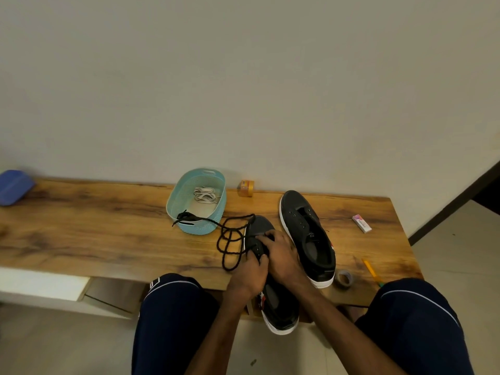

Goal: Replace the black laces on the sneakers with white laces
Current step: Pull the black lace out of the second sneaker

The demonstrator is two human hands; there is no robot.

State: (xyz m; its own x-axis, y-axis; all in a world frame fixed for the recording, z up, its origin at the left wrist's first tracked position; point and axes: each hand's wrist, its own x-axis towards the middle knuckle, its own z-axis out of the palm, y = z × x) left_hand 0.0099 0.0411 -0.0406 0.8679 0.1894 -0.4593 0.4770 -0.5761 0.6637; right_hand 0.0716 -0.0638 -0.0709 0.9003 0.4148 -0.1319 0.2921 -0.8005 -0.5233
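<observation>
The near sneaker (pixel 281 307) is held at the front edge of the bench (pixel 108 234), toe up on the wood and heel hanging off toward the knees. Both grips are closed over its lacing area. The left grip (pixel 249 270) is curled round the sneaker's left side by the eyelets, and the right grip (pixel 282 255) is laid over the tongue with fingers bent down onto the upper. Whether the lace itself is pinched by either can't be made out, since the fingers are in the way. The black lace (pixel 230 239) is spilled out to the left of the sneaker in loose loops on the wood, with one end draped over the near rim of the teal basket (pixel 200 228) just beside it. The white laces (pixel 204 196) are bundled inside that basket, toward its far end. The second sneaker (pixel 308 234) is parked just right of the first, flat on its white sole, toe toward the wall, eyelets showing. Further out, a grey tape roll (pixel 344 278) is set near that sneaker's heel and a yellow pencil (pixel 371 270) just right of it. An eraser (pixel 362 223) is placed toward the right end, an orange roll (pixel 246 188) sits by the wall, and a blue thing (pixel 13 186) is left at the far left end — too blurry to name.
</observation>
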